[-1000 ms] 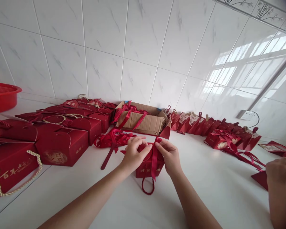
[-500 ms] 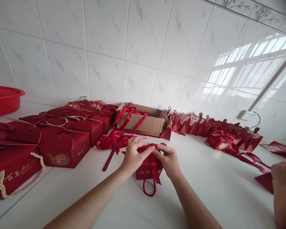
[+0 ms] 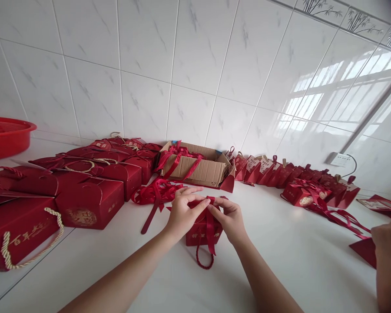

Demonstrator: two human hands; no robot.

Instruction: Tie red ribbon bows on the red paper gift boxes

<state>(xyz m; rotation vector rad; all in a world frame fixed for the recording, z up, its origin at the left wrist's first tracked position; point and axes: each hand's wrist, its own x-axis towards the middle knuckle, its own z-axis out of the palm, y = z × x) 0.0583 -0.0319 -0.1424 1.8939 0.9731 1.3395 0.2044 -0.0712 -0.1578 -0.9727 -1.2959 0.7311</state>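
A small red gift box with gold lettering stands on the white counter in front of me. A red ribbon runs over its top and hangs down its front, and a red cord loop lies below it. My left hand and my right hand meet at the top of the box. Both pinch the ribbon there, fingers closed on it.
Large red gift boxes with rope handles fill the left. Loose red ribbons lie by a cardboard box. Small red boxes line the tiled wall. A red basin sits far left. Another person's hand is at the right edge.
My right hand has brought the raised ribbon end down onto the box top, and both hands have closed in together there. The other person's hand has slid slightly right.
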